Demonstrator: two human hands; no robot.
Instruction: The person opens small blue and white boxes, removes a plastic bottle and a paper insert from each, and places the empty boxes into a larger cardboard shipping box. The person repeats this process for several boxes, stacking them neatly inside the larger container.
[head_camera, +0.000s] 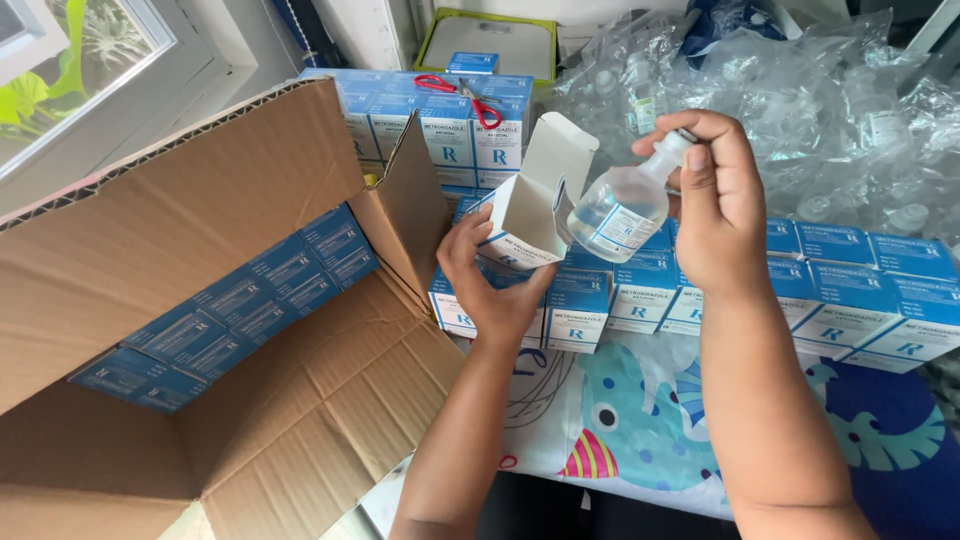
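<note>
My left hand (490, 285) grips a small white-and-blue carton (530, 205) with its top flap open, tilted toward the right. My right hand (715, 200) holds a clear plastic bottle (620, 210) by its neck, the bottle's base pointing at the carton's open mouth, just touching or just short of it. Both hands hover over rows of closed blue-and-white cartons (850, 290) lying on the table.
A large open cardboard box (250, 330) on its side at the left holds stacked blue cartons (240, 305). Red-handled scissors (465, 95) lie on a further stack of cartons. A heap of clear plastic bags (800, 110) with bottles fills the back right. A cartoon-printed cloth (620, 420) covers the table.
</note>
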